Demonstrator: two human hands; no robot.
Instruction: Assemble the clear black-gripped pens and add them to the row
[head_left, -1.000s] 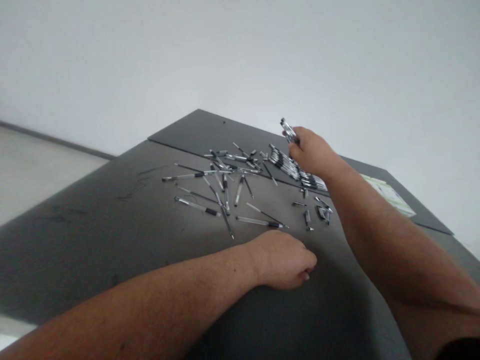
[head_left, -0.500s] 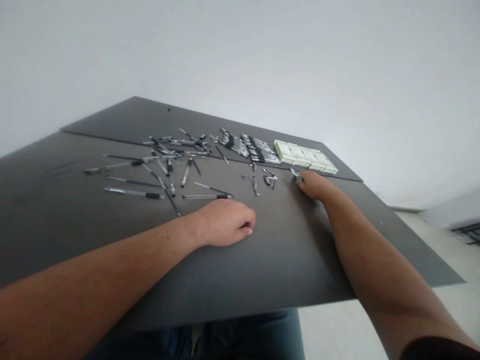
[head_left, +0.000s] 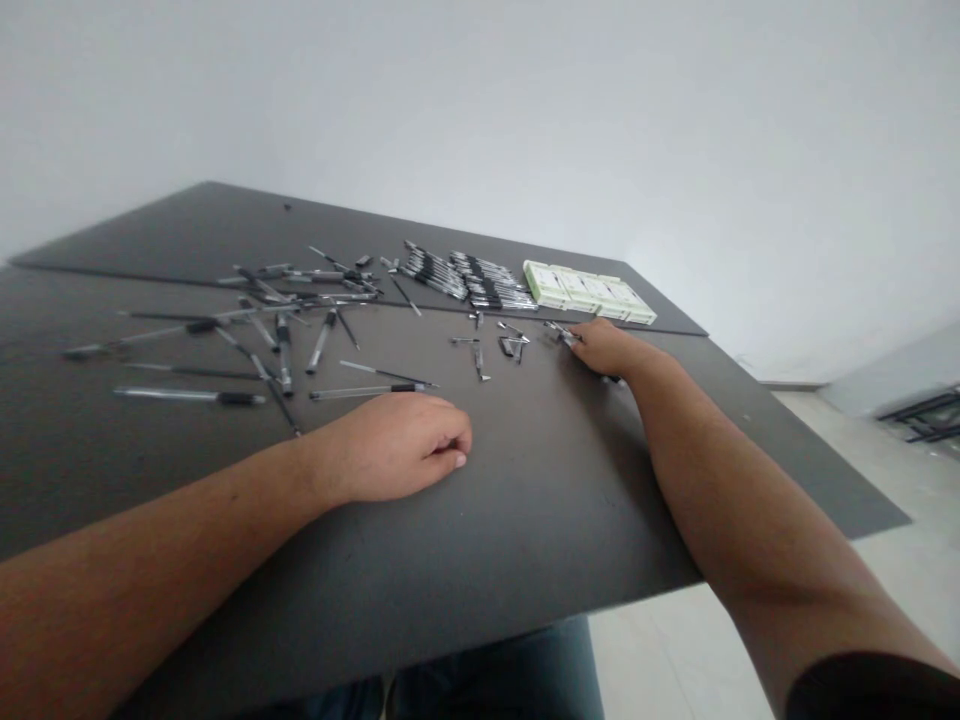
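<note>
We've got green-white boxes [head_left: 590, 290] at twelve o'clock from our right hand [head_left: 602, 347], pen rows [head_left: 496, 285] at ten, caps [head_left: 506, 346] at nine; loose pens [head_left: 283, 350] clutter our left hand's [head_left: 405, 447] ten. Our right hand pinches a pen bundle [head_left: 564, 335] at its nine; our left hand's curled fist-like. Open tabletop [head_left: 536, 480] stretches between, near edge at six.

I record a black fabric sleeve [head_left: 870, 685] on my right arm [head_left: 712, 470] — its hem a smooth curve, ending just above the elbow crease. My left forearm [head_left: 180, 540] is bare, marked by one small round spot. Both my left hand [head_left: 397, 445] and right hand [head_left: 604, 348] are bare. I wear dark blue, denim-like trousers [head_left: 510, 672] — partly lost in shadow.
</note>
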